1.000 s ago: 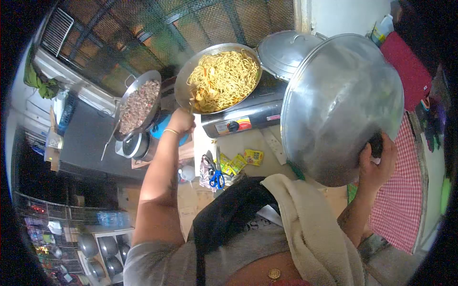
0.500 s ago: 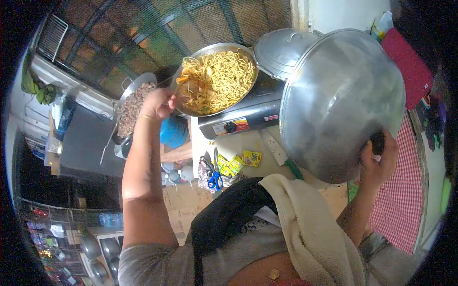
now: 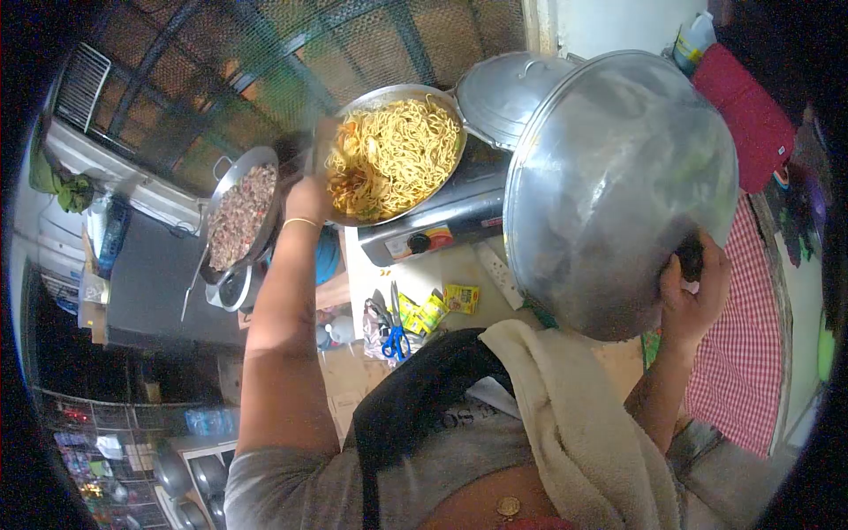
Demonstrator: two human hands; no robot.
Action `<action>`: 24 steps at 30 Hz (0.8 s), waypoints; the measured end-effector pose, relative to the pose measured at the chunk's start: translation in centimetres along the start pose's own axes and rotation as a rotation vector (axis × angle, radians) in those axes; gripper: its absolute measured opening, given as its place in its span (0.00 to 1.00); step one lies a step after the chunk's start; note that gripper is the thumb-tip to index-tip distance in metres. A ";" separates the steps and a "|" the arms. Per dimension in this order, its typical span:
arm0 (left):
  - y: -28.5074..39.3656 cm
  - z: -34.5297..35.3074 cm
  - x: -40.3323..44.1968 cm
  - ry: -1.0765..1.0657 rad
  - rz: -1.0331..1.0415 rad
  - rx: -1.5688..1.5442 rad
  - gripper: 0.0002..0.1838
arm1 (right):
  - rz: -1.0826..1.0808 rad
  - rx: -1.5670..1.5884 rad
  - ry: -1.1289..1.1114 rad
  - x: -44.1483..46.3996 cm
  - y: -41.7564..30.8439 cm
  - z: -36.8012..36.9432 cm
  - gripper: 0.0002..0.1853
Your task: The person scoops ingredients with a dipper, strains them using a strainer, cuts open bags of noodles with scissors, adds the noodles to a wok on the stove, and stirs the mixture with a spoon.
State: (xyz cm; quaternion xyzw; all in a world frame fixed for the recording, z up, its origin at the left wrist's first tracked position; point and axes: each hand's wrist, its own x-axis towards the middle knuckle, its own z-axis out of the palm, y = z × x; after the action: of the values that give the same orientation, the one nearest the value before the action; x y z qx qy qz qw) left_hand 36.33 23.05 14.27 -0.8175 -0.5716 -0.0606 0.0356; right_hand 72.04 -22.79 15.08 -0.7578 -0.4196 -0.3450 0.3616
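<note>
My right hand (image 3: 700,281) grips the black knob (image 3: 688,256) of a large domed metal lid (image 3: 609,168), held tilted up on the right. My left hand (image 3: 306,200) is closed at the left edge of the pan (image 3: 452,170) of noodles (image 3: 411,146). In it is a clear bowl (image 3: 321,146), smeared by motion and hard to make out. Darker, sauce-brown noodles lie in the pan's lower left, with a few orange bits along the left side. The pan sits on a gas stove (image 3: 424,240).
Left of the pan stands a second pan (image 3: 221,165) of chopped meat. Behind the big lid is a covered pot (image 3: 503,93). Blue scissors (image 3: 395,340), yellow seasoning packets (image 3: 461,299) and a knife (image 3: 499,274) lie in front of the stove. A red-checked cloth (image 3: 733,344) hangs at right.
My left hand has lifted the bowl up and away from the noodles, toward the pan's left edge. The right hand still holds the lid; the whole view has shifted slightly.
</note>
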 end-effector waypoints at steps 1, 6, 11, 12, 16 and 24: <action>-1.0 2.0 0.3 -0.003 0.025 0.001 0.11 | -0.001 -0.003 -0.001 0.1 -0.1 0.0 0.25; -7.3 11.6 3.7 -0.038 0.564 0.189 0.08 | -0.025 0.025 0.016 0.3 -0.7 0.1 0.25; -1.7 -0.9 -2.9 -0.650 -0.420 -1.136 0.03 | -0.028 0.035 0.005 0.3 -1.4 0.1 0.24; -1.4 -2.2 -3.7 -0.654 -0.540 -1.287 0.03 | -0.019 0.049 0.008 0.1 -1.4 0.1 0.24; -3.4 -2.7 -4.7 -0.620 -0.544 -1.487 0.03 | 0.006 0.053 -0.013 -0.3 -1.3 0.0 0.23; -2.7 -6.5 -5.9 -0.512 -0.397 -1.358 0.05 | -0.012 0.037 0.006 -0.4 -0.8 0.1 0.24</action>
State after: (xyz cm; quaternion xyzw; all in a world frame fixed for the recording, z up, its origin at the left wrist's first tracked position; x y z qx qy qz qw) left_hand 31.45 17.66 19.91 -0.5298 -0.5357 -0.2132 -0.6220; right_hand 71.20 -22.54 14.86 -0.7473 -0.4293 -0.3416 0.3749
